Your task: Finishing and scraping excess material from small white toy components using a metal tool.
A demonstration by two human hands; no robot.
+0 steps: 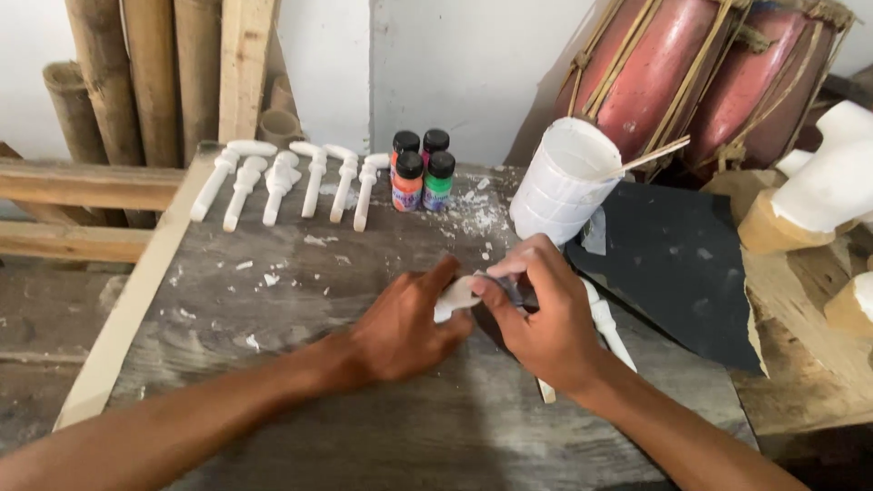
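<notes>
Behind both hands [482, 314]: six white pegs [291, 182].

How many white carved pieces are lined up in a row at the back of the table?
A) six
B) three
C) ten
A: six white carved pieces lie side by side at the back of the table, just left of the little paint bottles.
</notes>
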